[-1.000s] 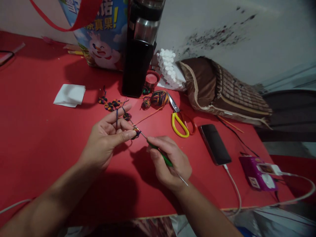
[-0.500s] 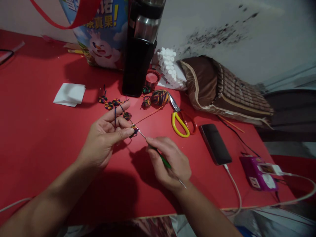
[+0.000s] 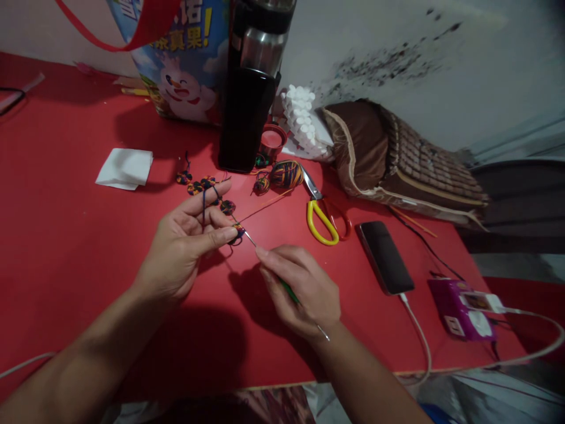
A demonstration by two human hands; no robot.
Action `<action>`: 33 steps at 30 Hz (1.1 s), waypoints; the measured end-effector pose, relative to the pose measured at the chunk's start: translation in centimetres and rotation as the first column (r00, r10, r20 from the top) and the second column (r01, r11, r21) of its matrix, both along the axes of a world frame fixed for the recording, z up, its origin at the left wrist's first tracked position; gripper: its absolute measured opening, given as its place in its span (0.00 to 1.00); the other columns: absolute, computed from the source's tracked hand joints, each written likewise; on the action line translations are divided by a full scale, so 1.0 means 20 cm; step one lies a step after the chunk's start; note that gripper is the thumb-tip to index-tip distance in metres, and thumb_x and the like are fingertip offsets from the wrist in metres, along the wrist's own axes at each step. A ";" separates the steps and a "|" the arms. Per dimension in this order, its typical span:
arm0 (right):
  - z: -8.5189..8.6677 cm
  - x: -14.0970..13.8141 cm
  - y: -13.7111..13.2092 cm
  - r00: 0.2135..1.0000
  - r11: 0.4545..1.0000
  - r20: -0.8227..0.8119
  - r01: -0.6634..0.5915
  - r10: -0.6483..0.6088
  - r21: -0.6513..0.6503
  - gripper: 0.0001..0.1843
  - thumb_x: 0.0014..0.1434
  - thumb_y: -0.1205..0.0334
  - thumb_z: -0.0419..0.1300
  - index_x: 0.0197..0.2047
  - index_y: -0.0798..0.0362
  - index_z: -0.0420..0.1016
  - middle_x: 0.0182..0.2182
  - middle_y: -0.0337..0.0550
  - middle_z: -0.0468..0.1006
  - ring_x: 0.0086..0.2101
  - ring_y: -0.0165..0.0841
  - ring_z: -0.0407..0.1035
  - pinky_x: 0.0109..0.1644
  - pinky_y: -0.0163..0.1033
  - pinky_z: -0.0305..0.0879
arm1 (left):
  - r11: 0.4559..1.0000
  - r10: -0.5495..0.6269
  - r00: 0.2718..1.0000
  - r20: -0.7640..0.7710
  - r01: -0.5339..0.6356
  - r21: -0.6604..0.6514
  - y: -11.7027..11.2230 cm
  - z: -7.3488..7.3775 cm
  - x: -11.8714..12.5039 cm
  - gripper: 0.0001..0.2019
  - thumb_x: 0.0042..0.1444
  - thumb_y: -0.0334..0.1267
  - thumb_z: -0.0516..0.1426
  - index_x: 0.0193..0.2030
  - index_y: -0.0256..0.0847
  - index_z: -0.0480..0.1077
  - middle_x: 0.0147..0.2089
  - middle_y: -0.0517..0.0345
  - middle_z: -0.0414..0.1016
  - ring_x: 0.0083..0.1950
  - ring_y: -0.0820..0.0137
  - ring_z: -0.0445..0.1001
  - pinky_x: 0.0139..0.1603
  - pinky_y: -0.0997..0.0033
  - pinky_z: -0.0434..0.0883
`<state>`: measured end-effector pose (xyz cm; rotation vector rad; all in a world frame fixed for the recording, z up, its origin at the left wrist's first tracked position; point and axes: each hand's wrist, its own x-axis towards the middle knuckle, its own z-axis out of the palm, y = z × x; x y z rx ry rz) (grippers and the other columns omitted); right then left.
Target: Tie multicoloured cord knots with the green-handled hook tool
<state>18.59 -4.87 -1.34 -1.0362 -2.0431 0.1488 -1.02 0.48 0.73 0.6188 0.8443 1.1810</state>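
Between thumb and fingers, my left hand point(image 3: 180, 244) pinches a small multicoloured crochet piece point(image 3: 238, 232). Dark blue yarn point(image 3: 204, 206) loops over its raised index finger. My right hand point(image 3: 302, 288) is closed around the green grip of a crochet hook point(image 3: 289, 290), whose metal tip meets the crochet piece. A strand runs from the piece toward a multicoloured yarn ball point(image 3: 286, 175). Behind my left fingers lie several small crocheted flowers point(image 3: 194, 187), partly hidden by the hand.
Scissors point(image 3: 323, 222) with yellow and red handles lie right of the yarn. Farther right are a charging phone point(image 3: 385, 257) and a purple box point(image 3: 459, 309). A black phone point(image 3: 247, 121) leans on a steel bottle point(image 3: 262, 47). Folded white paper point(image 3: 125, 168) is at left, a brown cushion point(image 3: 397, 153) at the back.
My right hand and the hook have shifted slightly left. The crochet piece and my left fingers have moved a little left too.
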 end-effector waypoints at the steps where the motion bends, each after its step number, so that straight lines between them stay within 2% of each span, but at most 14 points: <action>1: 0.00 0.00 0.00 1.000 1.000 0.004 0.001 -0.001 0.003 0.23 0.68 0.76 0.60 0.62 0.49 0.76 0.40 0.44 0.83 0.37 0.32 0.80 0.41 0.35 0.81 | 1.000 0.000 1.000 0.001 0.000 0.001 0.00 0.00 0.00 0.31 0.44 0.25 0.77 0.57 0.38 0.81 0.28 0.63 0.80 0.29 0.76 0.77 0.34 0.79 0.77; 4: 0.01 0.00 -0.01 1.000 1.000 0.014 0.002 -0.002 0.017 0.21 0.68 0.76 0.61 0.60 0.51 0.77 0.39 0.45 0.83 0.37 0.32 0.80 0.41 0.34 0.80 | 1.000 -0.004 1.000 -0.004 0.004 -0.001 0.01 0.00 -0.01 0.31 0.44 0.25 0.77 0.58 0.39 0.81 0.28 0.63 0.79 0.30 0.76 0.77 0.34 0.80 0.77; 9: 0.01 0.00 -0.01 1.000 1.000 0.017 0.011 -0.011 0.005 0.21 0.69 0.75 0.60 0.61 0.49 0.77 0.40 0.44 0.83 0.38 0.33 0.80 0.42 0.35 0.81 | 1.000 -0.011 1.000 -0.015 0.011 0.000 0.01 -0.01 -0.01 0.32 0.42 0.25 0.78 0.57 0.40 0.82 0.28 0.64 0.79 0.30 0.75 0.77 0.33 0.79 0.78; 13: 0.01 0.00 -0.01 1.000 1.000 0.006 0.014 -0.014 0.015 0.21 0.68 0.76 0.61 0.61 0.51 0.77 0.41 0.45 0.83 0.38 0.32 0.81 0.42 0.35 0.82 | 0.999 0.013 1.000 -0.017 -0.012 0.039 0.00 -0.02 0.00 0.29 0.47 0.25 0.76 0.57 0.45 0.83 0.30 0.64 0.82 0.30 0.76 0.78 0.35 0.80 0.79; 21: 0.01 -0.01 0.00 1.000 1.000 -0.001 -0.014 0.014 0.017 0.19 0.68 0.75 0.61 0.59 0.52 0.78 0.39 0.44 0.82 0.36 0.31 0.79 0.40 0.34 0.81 | 0.999 0.029 0.999 -0.034 -0.029 0.014 -0.02 -0.01 0.01 0.30 0.47 0.24 0.76 0.57 0.47 0.84 0.29 0.64 0.82 0.28 0.77 0.77 0.31 0.80 0.76; 24: 0.01 -0.01 0.01 1.000 1.000 -0.014 -0.023 0.023 0.020 0.19 0.67 0.76 0.61 0.59 0.53 0.79 0.39 0.45 0.81 0.37 0.32 0.79 0.41 0.34 0.81 | 1.000 0.030 0.999 -0.039 -0.029 0.007 -0.01 -0.01 0.01 0.30 0.47 0.25 0.76 0.58 0.46 0.83 0.29 0.64 0.81 0.27 0.77 0.76 0.29 0.80 0.75; 29: 0.00 -0.01 0.01 1.000 0.999 -0.006 -0.010 0.010 0.031 0.18 0.67 0.76 0.62 0.57 0.55 0.80 0.37 0.45 0.81 0.36 0.31 0.79 0.40 0.34 0.81 | 0.999 -0.009 1.000 -0.005 0.009 -0.050 -0.01 0.00 0.00 0.33 0.45 0.25 0.76 0.60 0.42 0.81 0.28 0.65 0.80 0.22 0.78 0.71 0.20 0.82 0.68; 33: 0.00 -0.02 0.01 1.000 0.999 0.001 -0.007 0.007 0.039 0.17 0.67 0.75 0.62 0.57 0.54 0.80 0.38 0.45 0.80 0.36 0.32 0.79 0.39 0.34 0.81 | 0.995 -0.018 1.000 0.017 0.019 -0.095 -0.01 0.01 0.00 0.33 0.43 0.25 0.77 0.59 0.40 0.81 0.28 0.65 0.80 0.21 0.79 0.72 0.19 0.84 0.67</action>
